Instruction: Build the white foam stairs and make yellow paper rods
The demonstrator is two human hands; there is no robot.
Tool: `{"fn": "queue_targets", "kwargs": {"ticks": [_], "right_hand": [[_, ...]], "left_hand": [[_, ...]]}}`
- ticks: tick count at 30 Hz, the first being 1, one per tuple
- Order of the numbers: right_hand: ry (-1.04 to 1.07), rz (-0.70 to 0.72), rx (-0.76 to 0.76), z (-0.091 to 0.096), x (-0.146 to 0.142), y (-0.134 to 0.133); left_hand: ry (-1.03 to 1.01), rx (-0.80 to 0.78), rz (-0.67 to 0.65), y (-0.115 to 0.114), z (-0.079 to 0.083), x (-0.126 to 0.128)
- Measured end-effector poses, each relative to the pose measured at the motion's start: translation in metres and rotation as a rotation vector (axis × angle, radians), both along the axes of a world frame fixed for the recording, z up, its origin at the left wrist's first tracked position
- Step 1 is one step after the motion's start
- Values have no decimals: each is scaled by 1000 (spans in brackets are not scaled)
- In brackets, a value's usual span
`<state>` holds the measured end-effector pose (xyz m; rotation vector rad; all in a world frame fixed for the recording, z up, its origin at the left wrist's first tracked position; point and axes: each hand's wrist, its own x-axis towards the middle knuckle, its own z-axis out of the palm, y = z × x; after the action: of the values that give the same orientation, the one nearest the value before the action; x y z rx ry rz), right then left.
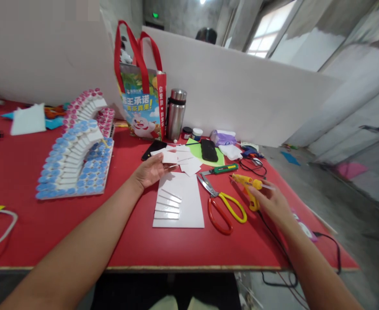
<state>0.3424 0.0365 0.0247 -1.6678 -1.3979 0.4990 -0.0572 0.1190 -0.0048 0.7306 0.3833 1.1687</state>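
Note:
A small white card (169,157) is pinched in my left hand (151,169), held near a loose pile of similar white pieces (189,165). Below it lies a white board (189,215) with several narrow strips (169,204) standing on its left half, fanned in a row. On the right, my right hand (271,199) is wrapped around a yellow hot glue gun (249,186), whose nozzle points left and whose cord trails off the table edge. Between board and glue gun rest scissors (220,202) with one red and one yellow handle.
A green utility knife (223,168) lies behind the scissors, near a black phone (209,150). Farther back are a steel thermos (176,114) and a printed bag (141,103). Blue (76,163) and pink (88,107) curved craft models stand left. A white partition (241,94) rises behind.

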Motion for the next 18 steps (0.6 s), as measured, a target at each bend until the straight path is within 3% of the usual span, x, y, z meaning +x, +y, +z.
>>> {"fn": "queue_targets", "kwargs": {"ticks": [3,6,7,9,13,16,18], "right_hand": [[-201,-116,46,20,-7,-37],[-503,-118,419,49,-45,-66],[-535,-82,519,57,-65,-69],[-569,133,654,66,-110,-59],[-604,402,627,48,-184,-1],[-628,452,610,21,-209,37],[-635,428,632,9,-213,48]], "left_hand": [[31,22,40,-2,3,2],[78,18,104,-2,7,6],[110,12,132,-2,9,8],[197,6,197,-3,11,11],[374,64,301,-4,15,16],[534,156,404,-5,16,20],[670,226,490,-6,16,21]]}}
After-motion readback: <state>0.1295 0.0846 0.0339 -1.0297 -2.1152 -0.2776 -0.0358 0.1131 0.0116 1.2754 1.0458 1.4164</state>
